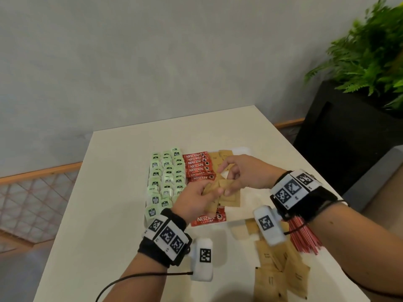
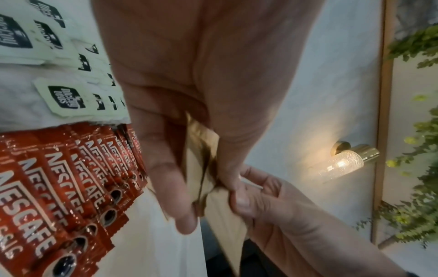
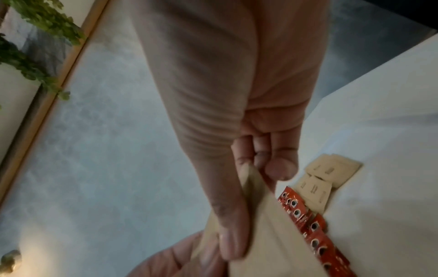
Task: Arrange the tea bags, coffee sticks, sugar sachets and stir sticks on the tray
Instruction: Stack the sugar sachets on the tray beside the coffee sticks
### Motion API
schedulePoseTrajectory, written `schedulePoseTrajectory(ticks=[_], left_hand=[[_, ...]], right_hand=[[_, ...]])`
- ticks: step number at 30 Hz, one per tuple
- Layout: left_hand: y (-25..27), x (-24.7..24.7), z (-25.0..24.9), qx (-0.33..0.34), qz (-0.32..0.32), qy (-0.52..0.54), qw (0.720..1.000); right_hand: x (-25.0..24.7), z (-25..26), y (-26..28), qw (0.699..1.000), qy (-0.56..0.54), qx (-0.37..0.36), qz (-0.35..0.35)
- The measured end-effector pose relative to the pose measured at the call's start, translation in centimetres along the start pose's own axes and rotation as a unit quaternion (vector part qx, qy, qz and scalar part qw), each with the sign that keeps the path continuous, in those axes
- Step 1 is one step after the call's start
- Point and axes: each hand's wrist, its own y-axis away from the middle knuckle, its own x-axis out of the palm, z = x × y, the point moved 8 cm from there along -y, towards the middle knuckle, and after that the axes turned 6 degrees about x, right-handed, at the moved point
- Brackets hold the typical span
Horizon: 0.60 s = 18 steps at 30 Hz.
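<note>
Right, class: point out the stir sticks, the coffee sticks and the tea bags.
stir sticks (image 1: 305, 236): head view, middle of the red bundle.
coffee sticks (image 1: 197, 165): head view, label of one in the row.
tea bags (image 1: 166, 175): head view, centre of the green rows.

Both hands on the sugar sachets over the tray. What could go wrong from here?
1. The left hand grips several sugar sachets loosely fanned while the right hand pinches one out; the others may slip and fall onto the coffee sticks.
2. Both hands hang just above the tray's neat rows; lowering a sachet could nudge the coffee sticks or tea bags askew.
3. The stir sticks lie under the right wrist, and its strap might drag them.
</note>
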Motion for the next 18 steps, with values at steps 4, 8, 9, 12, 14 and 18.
schedulePoseTrajectory(ticks=[4,8,9,12,14,18], left_hand=[[-0.5,-0.1,0.4,0.001,-0.05,0.059,0.997],[-1.1,-0.6,1.3,-0.004,-0.104,0.101,0.989],[-1.3,-0.4,1.5,-0.005,-0.103,0.111,0.988],[-1.7,0.3,2.0,-0.018,-0.085,0.123,0.989],[-1.9,0.1,2.4,-0.026,-0.098,0.124,0.987],[-2.6,-1.8,3.0,-0.033,-0.15,0.113,0.982]], right_hand=[[-0.9,-1.2,-0.6,0.989,-0.121,0.007,-0.081],[0.1,-3.4,-1.0,0.967,-0.228,0.037,-0.104],[0.2,-3.8,-1.2,0.964,-0.236,0.043,-0.116],[0.0,-5.1,-1.9,0.958,-0.247,0.055,-0.138],[-0.3,-5.7,-2.4,0.955,-0.25,0.06,-0.144],[-2.7,-7.2,-4.1,0.952,-0.209,0.078,-0.209]])
